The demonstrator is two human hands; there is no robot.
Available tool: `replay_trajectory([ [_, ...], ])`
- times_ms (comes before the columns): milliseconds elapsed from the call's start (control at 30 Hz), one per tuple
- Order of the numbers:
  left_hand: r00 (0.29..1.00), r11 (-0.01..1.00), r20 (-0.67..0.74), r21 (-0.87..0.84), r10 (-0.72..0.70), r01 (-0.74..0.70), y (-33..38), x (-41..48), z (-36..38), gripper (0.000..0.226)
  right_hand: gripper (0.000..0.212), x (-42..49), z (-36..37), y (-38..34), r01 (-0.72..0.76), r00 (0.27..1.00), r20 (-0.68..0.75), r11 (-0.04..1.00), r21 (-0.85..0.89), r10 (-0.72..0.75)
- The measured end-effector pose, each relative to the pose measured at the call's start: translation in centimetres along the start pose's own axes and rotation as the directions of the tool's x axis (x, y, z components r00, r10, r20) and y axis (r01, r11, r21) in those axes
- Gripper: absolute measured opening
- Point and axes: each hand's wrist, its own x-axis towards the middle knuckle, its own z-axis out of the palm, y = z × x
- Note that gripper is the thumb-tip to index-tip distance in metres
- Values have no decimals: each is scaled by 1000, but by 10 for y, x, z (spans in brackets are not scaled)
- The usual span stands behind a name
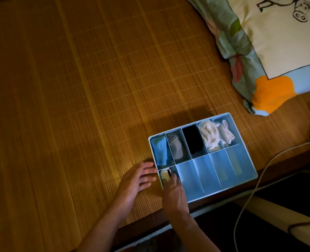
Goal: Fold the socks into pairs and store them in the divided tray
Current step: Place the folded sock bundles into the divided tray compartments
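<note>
— For the mat [77, 88]: slatted bamboo, ribbed, faintly shiny. And the tray [214, 170]?
— Smooth blue plastic, matt. Inside, soft knit cloth: cream socks [209, 136] fluffy, black socks [193, 140] flat, dull.
— The pillow [277, 51]?
— Printed woven cloth, smooth, matt.

Dim warm light, dark vignetted corners

- A person's right hand [174, 191] grips a white-and-black sock pair [165, 176] in the blue divided tray [214, 170], near-left compartment.
- The left hand [137, 180], fingers spread, lies just left of the tray.
</note>
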Motion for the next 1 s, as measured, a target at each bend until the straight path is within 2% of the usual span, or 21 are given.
replay_trajectory([
  [100, 1000, 1000, 15, 2, -2, 2, 2, 0, 7, 42, 40, 1, -5, -3, 45, 999, 4, 999, 18, -45],
  [200, 999, 1000, 39, -13, -17, 17, 4, 0, 11, 39, 34, 5, -11, 3, 121, 991, -39, 976, -180, -130],
  [333, 999, 999, 42, -30, -13, 15, 8, 5, 12, 34, 29, 0, -12, 2, 168, 985, 4, 936, -309, -175],
  [433, 999, 997, 30, -72, -14, 16, 11, 10, 14, 32, 28, 0, -19, 2, 224, 957, -81, 884, -411, -280],
  [500, 999, 998, 37, -65, -24, 26, 13, 13, 20, 32, 41, 1, -23, 4, 242, 968, 8, 920, -308, -251],
  [567, 999, 999, 36, -49, -17, 19, 16, 16, 28, 30, 42, 5, -35, 9, 256, 967, 46, 953, -165, -252],
  [633, 999, 998, 2, 33, 51, -51, 17, 17, 35, 24, 33, 10, -60, 17, 289, 952, -98, 957, -15, -289],
  [700, 976, 949, -69, 254, 208, -184, 16, 20, 37, 18, 28, 20, -91, 35, 341, 904, -317, 932, 127, -287],
  [733, 955, 912, -118, 350, 271, -215, 16, 21, 38, 18, 29, 28, -107, 47, 348, 867, -426, 927, 142, -260],
  [800, 924, 889, -229, 417, 307, -192, 19, 24, 40, 21, 41, 49, -139, 74, 232, 810, -567, 970, 75, -150],
  [867, 934, 900, -281, 427, 220, -83, 21, 31, 42, 48, 58, 75, -166, 102, 2, 793, -608, 998, 64, 37],
  [900, 947, 904, -279, 427, 157, -25, 20, 35, 44, 61, 61, 86, -177, 113, -105, 805, -575, 989, 107, 148],
  [933, 958, 904, -263, 427, 116, 8, 18, 38, 46, 64, 58, 95, -185, 121, -180, 825, -513, 971, 160, 238],
  [1000, 973, 894, -203, 448, 109, -7, 10, 42, 51, 49, 41, 106, -189, 127, -243, 885, -347, 944, 222, 309],
])
